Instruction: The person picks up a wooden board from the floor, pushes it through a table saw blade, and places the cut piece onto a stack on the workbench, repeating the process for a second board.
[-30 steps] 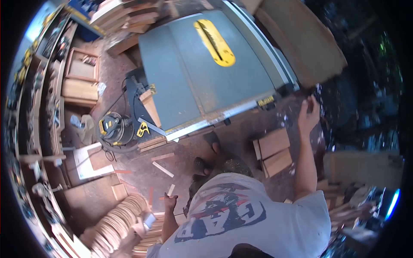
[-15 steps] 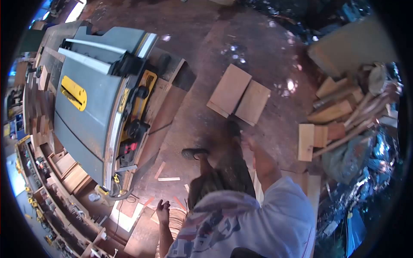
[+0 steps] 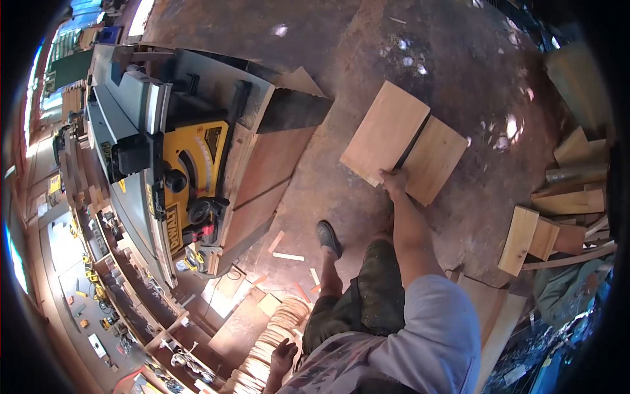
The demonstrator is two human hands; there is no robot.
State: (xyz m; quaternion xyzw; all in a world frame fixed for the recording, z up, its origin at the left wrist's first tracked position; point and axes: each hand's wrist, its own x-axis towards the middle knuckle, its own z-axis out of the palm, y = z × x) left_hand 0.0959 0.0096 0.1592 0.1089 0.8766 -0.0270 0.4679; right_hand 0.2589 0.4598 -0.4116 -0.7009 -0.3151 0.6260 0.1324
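Observation:
My right hand [image 3: 394,181] grips the lower corner of a wide, flat wooden board [image 3: 386,131], its fingers closed at the edge. A second, smaller wooden board [image 3: 436,159] lies close along its right side, with a dark gap between them. Down at the lower centre, my left hand [image 3: 283,356] hangs beside my body, fingers loosely bent and apart, with nothing visible in it. Nearest to it is a bundle of pale, ridged wooden pieces [image 3: 270,348].
A table saw [image 3: 190,164] on a wooden stand is at the left. Stacked wood offcuts [image 3: 520,240] lie at the right, and long planks [image 3: 489,315] beside my right side. Thin wood strips [image 3: 289,257] are scattered near my foot. Shelves with tools [image 3: 118,276] fill the lower left.
My right hand has reached forward and taken hold of the larger board's corner. The view has shifted, and the boards appear larger. My left hand's fingers look more bent.

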